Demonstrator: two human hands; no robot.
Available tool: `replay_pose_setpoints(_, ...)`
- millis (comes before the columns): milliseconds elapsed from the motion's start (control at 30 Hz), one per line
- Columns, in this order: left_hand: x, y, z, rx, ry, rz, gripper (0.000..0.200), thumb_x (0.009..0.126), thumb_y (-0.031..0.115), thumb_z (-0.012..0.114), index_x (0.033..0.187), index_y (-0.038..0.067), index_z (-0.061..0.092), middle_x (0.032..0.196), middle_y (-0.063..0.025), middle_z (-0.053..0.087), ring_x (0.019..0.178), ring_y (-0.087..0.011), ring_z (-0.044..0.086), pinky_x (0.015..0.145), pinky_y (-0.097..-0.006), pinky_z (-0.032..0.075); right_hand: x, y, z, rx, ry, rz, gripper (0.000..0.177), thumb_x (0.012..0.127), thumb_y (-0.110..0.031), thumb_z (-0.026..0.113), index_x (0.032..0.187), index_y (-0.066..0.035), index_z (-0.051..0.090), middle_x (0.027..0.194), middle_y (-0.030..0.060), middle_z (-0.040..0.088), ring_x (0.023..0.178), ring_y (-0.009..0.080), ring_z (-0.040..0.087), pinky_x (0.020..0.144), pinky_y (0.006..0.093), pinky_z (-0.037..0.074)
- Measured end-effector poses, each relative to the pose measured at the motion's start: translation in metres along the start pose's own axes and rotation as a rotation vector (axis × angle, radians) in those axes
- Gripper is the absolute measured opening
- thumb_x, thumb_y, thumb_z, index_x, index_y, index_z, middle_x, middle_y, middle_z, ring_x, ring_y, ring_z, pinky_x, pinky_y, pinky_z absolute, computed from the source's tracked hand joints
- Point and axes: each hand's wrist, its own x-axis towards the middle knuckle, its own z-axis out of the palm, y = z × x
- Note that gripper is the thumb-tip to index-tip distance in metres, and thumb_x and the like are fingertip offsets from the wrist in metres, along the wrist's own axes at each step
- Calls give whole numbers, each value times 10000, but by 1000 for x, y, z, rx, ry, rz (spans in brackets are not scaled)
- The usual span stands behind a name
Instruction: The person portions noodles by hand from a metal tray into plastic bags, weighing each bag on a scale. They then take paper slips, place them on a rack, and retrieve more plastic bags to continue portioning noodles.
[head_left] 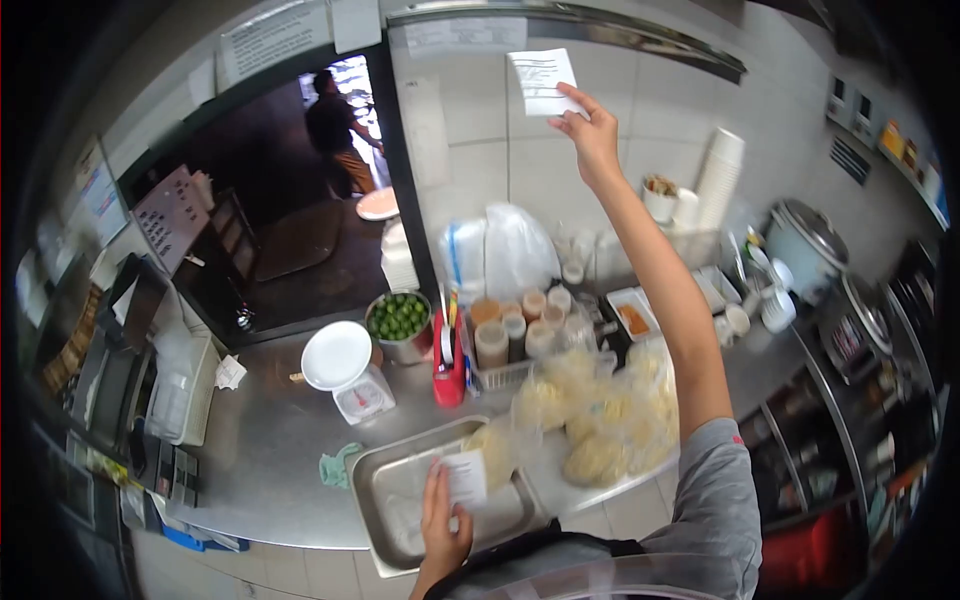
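My right hand [593,138] is raised high against the tiled wall and pinches a printed paper slip [541,84] at its lower right corner. Just above that slip runs a metal rail [650,42]. Low in the view, my left hand [443,530] holds a second white slip [465,480] between its fingers, over a steel tray [374,500]. At the tray's far right corner lies a clear bag of pale yellow food [492,448]. More such bags [610,425] are heaped to the right, under my right arm.
A kitchen scale [362,396] with a white dish, a bowl of green limes [398,318] and a red tape dispenser [448,365] stand on the steel counter [270,440]. Sauce bottles [492,342] fill a basket. Beyond the pass window, a person [335,125] stands. Stacked cups [720,175] are right.
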Motion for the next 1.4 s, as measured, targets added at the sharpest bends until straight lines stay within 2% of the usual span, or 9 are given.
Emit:
replay_pose_setpoints(333, -2, 30, 61, 179, 466, -303, 387, 765, 47, 584, 1148, 15, 536, 1367, -202, 405, 1293, -399, 315, 1053, -432, 262, 219, 105, 7, -100, 173, 125, 491, 741, 156, 410, 1184, 12, 563, 1140, 209, 564, 914, 236, 619, 657, 247, 556)
replay_pose_setpoints(500, 16, 44, 78, 320, 342, -204, 697, 682, -110, 432, 1366, -24, 331, 1395, -272, 309, 1280, -423, 335, 1009, -410, 337, 215, 106, 3, -282, 43, 83, 497, 782, 2, 583, 1262, -119, 533, 1283, 159, 507, 1155, 281, 496, 949, 377, 431)
replay_pose_setpoints(600, 14, 53, 89, 308, 260, -134, 710, 702, -99, 448, 1387, -30, 274, 1418, -279, 254, 1297, -431, 297, 1028, -429, 309, 123, 78, -8, -251, -284, 40, 521, 775, -84, 653, 1263, -227, 538, 1330, 78, 486, 1226, 246, 435, 1005, 387, 356)
replay_pose_setpoints(733, 1, 78, 104, 274, 205, -124, 726, 760, -52, 470, 1418, -27, 164, 1456, -279, 142, 1334, -440, 192, 1055, -454, 246, -73, 20, -62, 259, -1527, 168, 347, 879, -183, 585, 1195, -40, 567, 1275, 104, 532, 1244, 249, 422, 1035, 391, 325)
replay_pose_setpoints(833, -21, 89, 119, 335, 165, -75, 730, 789, -27, 475, 1428, -22, 123, 1463, -281, 112, 1347, -448, 125, 1071, -486, 157, -232, -40, -118, 453, -1931, 215, 312, 909, -181, 550, 1198, -69, 588, 1434, 214, 287, 1264, 298, 380, 1057, 364, 257)
replay_pose_setpoints(1000, -82, 104, 168, 9, -261, 134, 724, 783, -39, 463, 1423, -36, 126, 1459, -294, 108, 1346, -453, 131, 1077, -486, 144, -433, -126, -209, 615, -908, 763, 267, 886, -91, 576, 1144, -32, 613, 1242, 198, 521, 1160, 214, 480, 956, 309, 367)
replay_pose_setpoints(1100, -116, 118, 199, -49, -706, 244, 719, 777, -50, 462, 1419, -35, 140, 1459, -289, 111, 1351, -432, 148, 1053, -465, 244, -520, -182, -261, 161, -411, 851, 254, 860, 15, 548, 1096, -22, 632, 1092, 130, 624, 1040, 165, 547, 886, 292, 418)
replay_pose_setpoints(1300, -152, 196, 247, -158, -1475, 531, 613, 820, 64, 571, 1370, 11, 306, 1423, -226, 274, 1201, -390, 429, 903, -410, 438, -628, -268, -377, -976, 313, 739, 263, 706, 110, 501, 884, -19, 648, 894, 156, 591, 824, 320, 607, 725, 382, 484)
replay_pose_setpoints(1400, -171, 191, 284, -320, -1501, 725, 574, 822, 126, 607, 1334, 22, 370, 1340, -206, 407, 1122, -376, 497, 922, -390, 427, -648, -302, -453, -1441, 562, 481, 180, 718, 92, 529, 839, 0, 625, 867, 156, 585, 825, 352, 589, 712, 391, 476)
